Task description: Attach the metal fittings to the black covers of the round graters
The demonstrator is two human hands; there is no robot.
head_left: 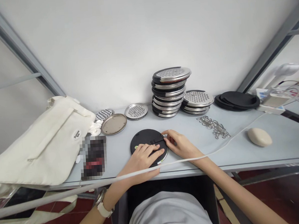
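A round black disc [144, 138] with a silvery metal rim lies on the table in front of me. My left hand [144, 157] rests over its near left part, fingers spread flat on top and the thumb by the near edge. At the disc's right edge, the thumb and forefinger of my right hand [178, 144] pinch a small metal hook [162, 135], partly hidden by the fingers. Right of that hand lies a loose pile of metal hooks [213, 126].
Behind stand a tall stack of grater discs [170, 97] and a shorter stack [197, 101]. Black lids [236, 100] lie at right, near a beige oval object [259, 137]. A cream bag [48, 140] fills the left. A white cable [132, 175] crosses before my arms.
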